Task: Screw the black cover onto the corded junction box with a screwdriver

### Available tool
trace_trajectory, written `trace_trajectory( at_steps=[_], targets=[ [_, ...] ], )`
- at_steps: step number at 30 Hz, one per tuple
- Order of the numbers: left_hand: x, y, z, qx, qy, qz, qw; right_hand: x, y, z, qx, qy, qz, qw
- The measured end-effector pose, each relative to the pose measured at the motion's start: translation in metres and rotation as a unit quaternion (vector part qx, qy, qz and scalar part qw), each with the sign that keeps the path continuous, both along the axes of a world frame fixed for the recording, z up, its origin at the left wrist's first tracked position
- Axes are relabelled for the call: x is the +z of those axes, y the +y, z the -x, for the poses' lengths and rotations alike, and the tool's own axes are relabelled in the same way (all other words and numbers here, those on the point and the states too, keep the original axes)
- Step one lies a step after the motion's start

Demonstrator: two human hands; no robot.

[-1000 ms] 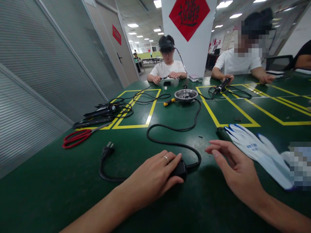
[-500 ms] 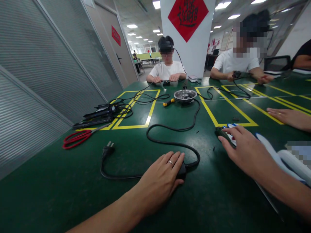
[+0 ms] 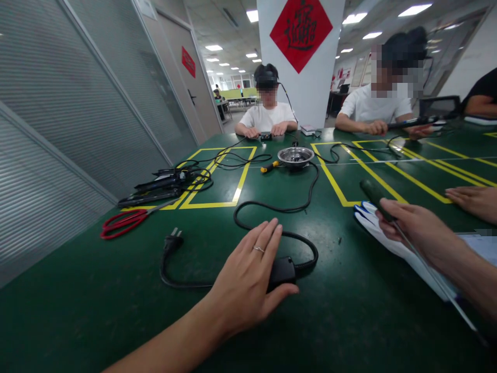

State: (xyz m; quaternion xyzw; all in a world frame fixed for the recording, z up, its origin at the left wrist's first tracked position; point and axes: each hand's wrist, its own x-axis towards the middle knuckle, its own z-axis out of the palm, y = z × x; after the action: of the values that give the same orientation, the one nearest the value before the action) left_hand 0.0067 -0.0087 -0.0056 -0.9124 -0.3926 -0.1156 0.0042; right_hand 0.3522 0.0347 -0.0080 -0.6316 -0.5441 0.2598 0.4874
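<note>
My left hand lies with fingers straight over a black plastic box in a black power cord. The two-pin plug of that cord rests at the left, and the cord winds away towards the metal bowl. Above the table, my right hand is closed round a screwdriver; its dark green handle points away, and its long thin shaft runs back beneath my wrist. Under that hand lies a white glove with blue edging.
Red-handled scissors and a pile of black items lie left. A steel bowl with small parts stands beyond, beside a yellow-and-black handle. Co-workers sit opposite; another person's hand rests at the right edge.
My right hand has picked the screwdriver up off the glove. My left hand has slid slightly left, uncovering more of the black box. One co-worker now holds a long black item.
</note>
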Motion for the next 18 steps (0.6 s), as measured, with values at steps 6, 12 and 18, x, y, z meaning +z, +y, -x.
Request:
trace_trajectory(
  at_steps=[6,12,18],
  targets=[
    [-0.011,0.004,-0.004,-0.013,0.032,0.078,0.996,0.012,-0.008,0.002,0.015,0.216,0.05,0.975],
    [-0.002,0.004,-0.003,-0.022,0.007,0.088,0.996,0.01,-0.018,0.019,0.041,0.359,0.051,0.931],
    [0.011,0.001,-0.002,-0.042,0.009,0.11,0.993,0.009,-0.022,0.035,-0.017,0.32,-0.064,0.945]
  ],
)
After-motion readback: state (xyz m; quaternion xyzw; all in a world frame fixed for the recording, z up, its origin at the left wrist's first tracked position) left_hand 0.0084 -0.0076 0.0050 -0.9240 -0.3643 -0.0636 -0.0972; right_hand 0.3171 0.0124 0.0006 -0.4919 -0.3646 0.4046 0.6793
